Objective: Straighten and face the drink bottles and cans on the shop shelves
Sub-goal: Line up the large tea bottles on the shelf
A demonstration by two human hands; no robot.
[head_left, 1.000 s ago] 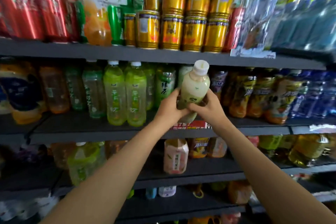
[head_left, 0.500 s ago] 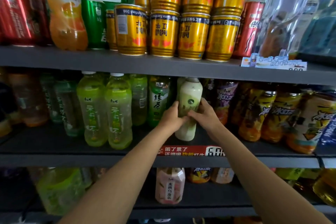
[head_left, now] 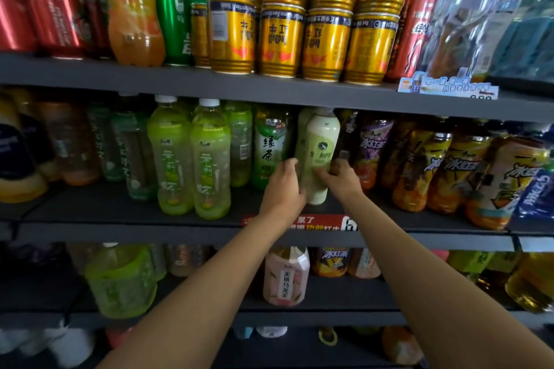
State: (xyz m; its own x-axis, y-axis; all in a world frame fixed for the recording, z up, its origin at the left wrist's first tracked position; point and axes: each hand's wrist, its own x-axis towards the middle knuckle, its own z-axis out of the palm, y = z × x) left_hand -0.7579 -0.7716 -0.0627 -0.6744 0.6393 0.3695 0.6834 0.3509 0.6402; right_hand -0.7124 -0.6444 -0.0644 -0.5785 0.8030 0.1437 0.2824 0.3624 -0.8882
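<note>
A pale green milky bottle stands upright on the middle shelf, its label facing me. My left hand wraps its lower left side and my right hand grips its lower right side. To its left stands a dark green tea bottle, and further left two bright green bottles with white caps. Amber iced-tea bottles fill the row to the right. The held bottle's cap is hidden under the shelf above.
The top shelf carries gold cans stacked two high, red cans, a green can and an orange bottle. A pink bottle and a large green bottle stand on the lower shelf. A red price strip marks the middle shelf edge.
The pale bottle went from held out in front of the shelf edge to back into the middle shelf row, both hands still on it. The view moved closer.
</note>
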